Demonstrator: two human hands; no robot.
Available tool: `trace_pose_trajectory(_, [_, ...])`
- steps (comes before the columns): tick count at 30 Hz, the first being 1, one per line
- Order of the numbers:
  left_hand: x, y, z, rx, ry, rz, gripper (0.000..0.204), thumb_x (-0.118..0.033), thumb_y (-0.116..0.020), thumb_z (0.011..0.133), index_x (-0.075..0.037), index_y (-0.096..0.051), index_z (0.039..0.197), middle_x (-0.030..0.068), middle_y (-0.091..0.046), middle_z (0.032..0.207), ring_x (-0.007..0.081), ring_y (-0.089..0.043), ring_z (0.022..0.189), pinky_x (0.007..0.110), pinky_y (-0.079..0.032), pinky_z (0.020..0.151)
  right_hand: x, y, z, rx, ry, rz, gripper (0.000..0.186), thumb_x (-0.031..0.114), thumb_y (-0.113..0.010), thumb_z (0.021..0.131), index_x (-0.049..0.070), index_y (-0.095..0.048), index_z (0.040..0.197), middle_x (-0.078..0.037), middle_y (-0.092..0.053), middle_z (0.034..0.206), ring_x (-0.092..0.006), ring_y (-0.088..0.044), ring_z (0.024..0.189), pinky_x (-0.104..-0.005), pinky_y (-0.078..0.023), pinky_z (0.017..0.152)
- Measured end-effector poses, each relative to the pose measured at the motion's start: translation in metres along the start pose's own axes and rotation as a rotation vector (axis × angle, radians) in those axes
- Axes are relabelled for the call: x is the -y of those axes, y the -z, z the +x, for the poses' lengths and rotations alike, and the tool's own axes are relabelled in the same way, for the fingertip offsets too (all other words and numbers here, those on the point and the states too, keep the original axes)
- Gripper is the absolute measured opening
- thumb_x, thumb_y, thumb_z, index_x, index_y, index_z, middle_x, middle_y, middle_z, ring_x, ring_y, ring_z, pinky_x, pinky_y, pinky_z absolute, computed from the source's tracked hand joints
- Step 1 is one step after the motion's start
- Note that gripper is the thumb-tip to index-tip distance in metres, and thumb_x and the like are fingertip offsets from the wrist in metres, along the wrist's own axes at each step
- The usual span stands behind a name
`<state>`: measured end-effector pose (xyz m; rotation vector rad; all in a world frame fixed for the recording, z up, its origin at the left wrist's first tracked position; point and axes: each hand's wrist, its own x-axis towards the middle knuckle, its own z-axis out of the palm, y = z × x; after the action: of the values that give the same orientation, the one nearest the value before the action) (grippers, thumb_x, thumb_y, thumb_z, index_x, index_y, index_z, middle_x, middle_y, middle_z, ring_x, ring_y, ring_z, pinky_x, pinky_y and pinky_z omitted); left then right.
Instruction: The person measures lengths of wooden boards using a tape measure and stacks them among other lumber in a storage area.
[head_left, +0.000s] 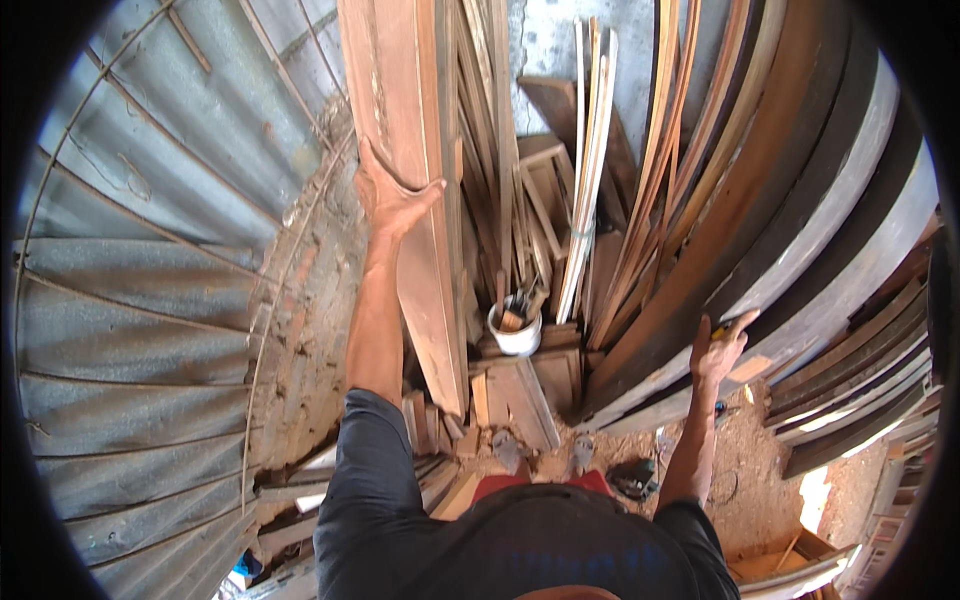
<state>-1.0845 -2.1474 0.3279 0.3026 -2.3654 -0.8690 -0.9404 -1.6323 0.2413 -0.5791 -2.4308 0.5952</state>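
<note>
Upright at the left of the stack stands a wide reddish-brown wooden plank point(425, 290). My left hand point(392, 200) grips it across its width, thumb over the front face and fingers along the left edge. At the right, my right hand point(718, 358) is partly closed, with a small yellow and dark thing point(719, 329) between thumb and fingers; its kind is too small to make out. That hand is beside the long dark boards point(770, 235) leaning at the right.
Thin wooden strips point(590, 190) lean against the wall. A white bucket point(516, 339) holding several small items stands among wood offcuts point(518, 395). Corrugated metal sheeting point(140, 310) lines the left side. More stacked timber point(850, 370) is at the far right, above a sawdust-covered floor point(745, 460).
</note>
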Motion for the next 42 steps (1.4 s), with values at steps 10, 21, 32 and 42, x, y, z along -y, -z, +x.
trace_pose_trajectory(10, [-0.043,0.102,-0.120,-0.050,-0.255,-0.146,0.135,-0.027,-0.088,0.058,0.001,0.004,0.152,0.0303,-0.009,0.153,0.0428,-0.012,0.144,0.054,-0.015,0.118,0.004,0.006,0.000,0.033,0.007,-0.072,0.100,0.038,-0.070,0.084,-0.001,-0.010,0.153,-0.038,-0.056,0.102,-0.0502,-0.057,0.096,-0.0513,-0.045,0.087])
trace_pose_trajectory(21, [-0.071,0.193,-0.245,-0.091,-0.328,-0.134,0.140,-0.045,-0.088,0.054,0.001,0.003,0.151,0.0246,-0.013,0.149,0.0373,-0.018,0.141,0.053,-0.020,0.115,-0.008,0.036,-0.019,0.228,0.035,0.113,0.091,0.032,-0.072,0.083,0.008,-0.021,0.154,-0.034,-0.054,0.114,-0.0464,-0.057,0.105,-0.0471,-0.045,0.096])
trace_pose_trajectory(32, [-0.071,0.207,-0.273,-0.108,-0.302,-0.210,0.144,-0.044,-0.089,0.050,0.000,0.003,0.153,0.0250,-0.013,0.152,0.0376,-0.018,0.143,0.051,-0.020,0.117,0.188,0.108,-0.100,1.074,0.410,1.028,0.073,0.030,-0.078,0.084,0.006,-0.045,0.144,-0.012,-0.059,0.118,-0.0168,-0.058,0.098,-0.0318,-0.049,0.088])
trace_pose_trajectory(42, [-0.125,0.186,-0.305,-0.012,-0.295,-0.064,0.137,-0.048,-0.086,0.053,0.009,-0.006,0.149,0.0363,-0.022,0.145,0.0509,-0.026,0.135,0.055,-0.022,0.114,0.222,0.147,-0.121,0.974,0.788,1.079,0.028,0.016,-0.083,0.072,-0.001,-0.068,0.088,-0.009,-0.070,0.083,-0.0183,-0.066,0.076,-0.0349,-0.052,0.068])
